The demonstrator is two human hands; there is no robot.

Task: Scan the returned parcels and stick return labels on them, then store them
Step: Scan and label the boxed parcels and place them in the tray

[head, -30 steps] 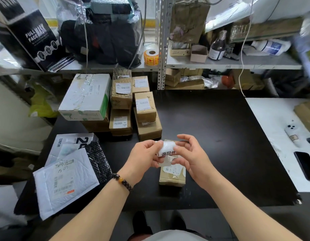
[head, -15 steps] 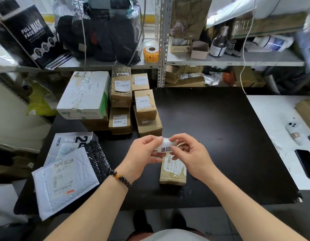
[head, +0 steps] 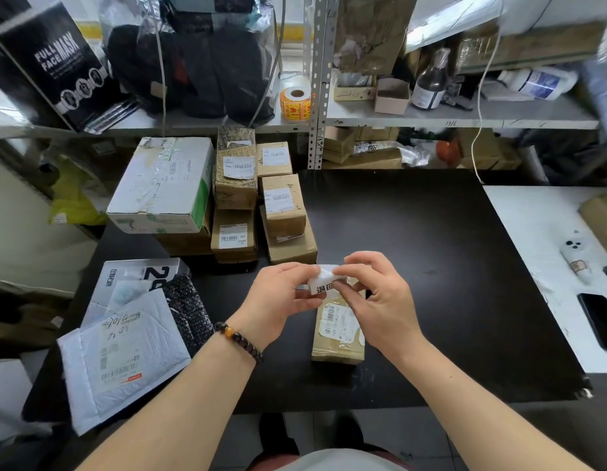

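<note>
label (head: 324, 283) corner newly folded up | left hand (head: 281, 295) and right hand (head: 380, 302) both pinch it over parcel (head: 339, 334) | sticking likely next

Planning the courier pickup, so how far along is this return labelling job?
Done, seemingly: brown cardboard boxes stacked rearward on the black table, though return labels aren't discernible. In hand: left hand and right hand pinch a white return label over a small brown cardboard parcel. Left: sticking it, storing it, plus the white padded mailer.
</note>
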